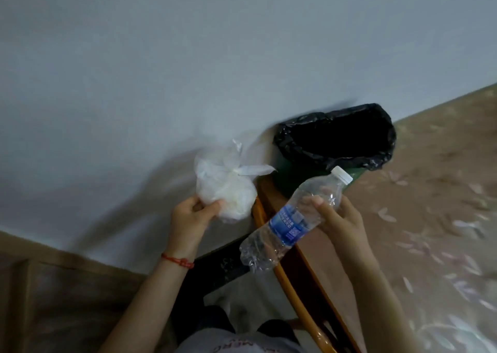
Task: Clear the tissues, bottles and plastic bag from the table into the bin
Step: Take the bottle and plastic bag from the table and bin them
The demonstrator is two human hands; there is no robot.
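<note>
My left hand [189, 216] grips a knotted white plastic bag [226, 188] with white stuff inside, held up in front of the wall. My right hand [340, 214] holds a clear, crumpled plastic bottle [287, 222] with a blue label and a white cap; the cap points up and right toward the bin. The bin [336, 140] is green with a black liner, open at the top, standing on the floor against the wall, just beyond both hands. No tissues show in this view.
A wooden chair or table edge [290, 266] runs diagonally below the bottle. The patterned floor [430, 231] spreads to the right. A pale wall [188, 56] fills the upper view. A wooden surface [53, 299] lies at the lower left.
</note>
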